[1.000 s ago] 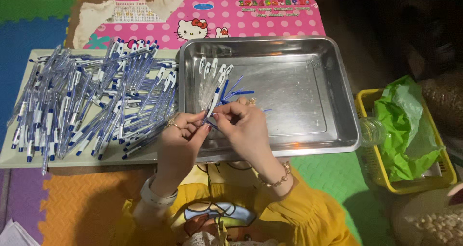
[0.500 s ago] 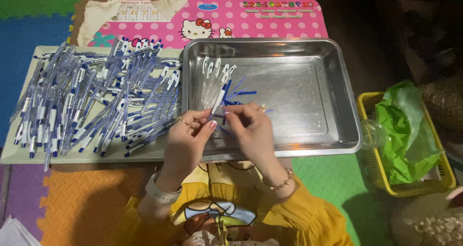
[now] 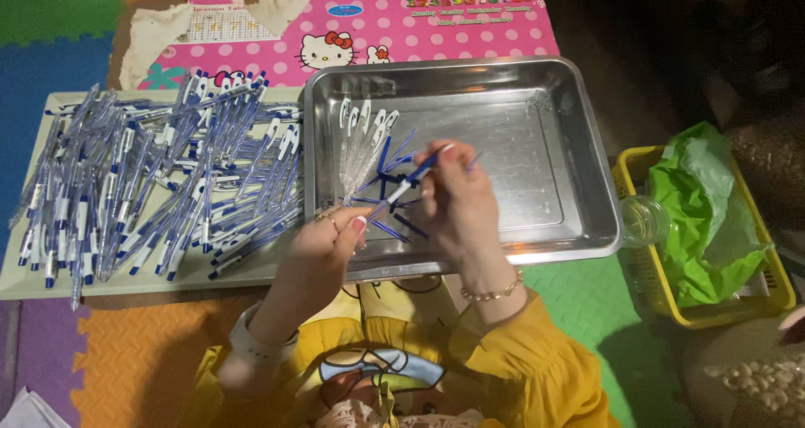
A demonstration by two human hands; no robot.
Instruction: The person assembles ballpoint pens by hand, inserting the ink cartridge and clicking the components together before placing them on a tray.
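Left hand: the left hand (image 3: 323,248) is pinched shut on the lower end of the pen (image 3: 408,181), thumb and forefinger closed, a ring on one finger.
Right hand: the right hand (image 3: 457,202) is curled about the pen's upper end, fingertips closed on it (how tight, I cannot tell).
Pen: slim, clear barrel with blue and white parts, held slantwise between both hands over the near left part of the steel tray (image 3: 579,143).
Handling: likely light, stiff and smooth, so a bit slippery; best pinched near each end, as here.
Tray contents: loose pen parts (image 3: 369,143), clear barrels and thin blue refills, lie in the tray's left half.
Left of tray: a heap of finished pens (image 3: 151,185) on a pale flat board (image 3: 17,277).
Right: a yellow basket (image 3: 784,290) with crumpled green plastic (image 3: 700,218).
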